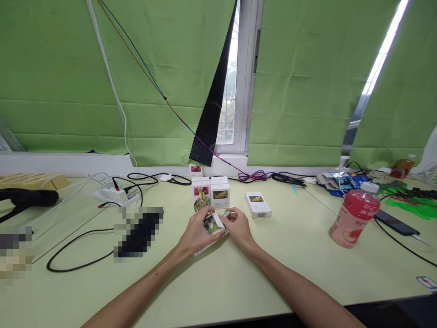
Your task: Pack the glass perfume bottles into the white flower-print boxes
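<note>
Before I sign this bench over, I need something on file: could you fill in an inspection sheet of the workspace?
Surface: pale green table, seam lines showing.
Job's things: small box with a green picture, held; white boxes stand behind, a round gold-topped item before them; another white box lies to the right.
Clutter: pink drink bottle and phone at right.
Hands: left hand grips the small box; right hand is beside it, its grip unclear.
Cables: black cable loops at left; coiled black cable at the back.
Surroundings: green curtains, partly uncovered window.
</note>
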